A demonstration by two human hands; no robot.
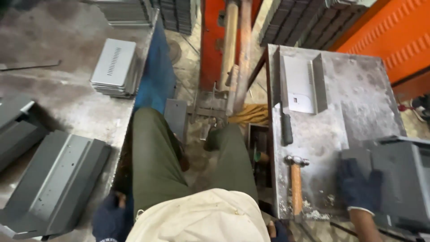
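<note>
On the steel table [358, 85] my right hand [358, 188] lies flat, grip wide, on the grey panel [403, 175] — lifting it wants an edge; my left hand [109, 219], I cannot tell its grip.

Metal workshop: stacked sheet-metal panels [115, 67], hammer [296, 181] on steel workbench [358, 98], grimy concrete floor [58, 80].

hammer [296, 181] lies left of right hand [359, 188].

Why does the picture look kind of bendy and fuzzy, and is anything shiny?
Head view: the wide lens bows straight edges, like the metal table rim; the gloved right hand and left hand near the bottom look soft; daylight is flat with weak shadows; the hammer head and the light metal panel catch a mild shine.
</note>
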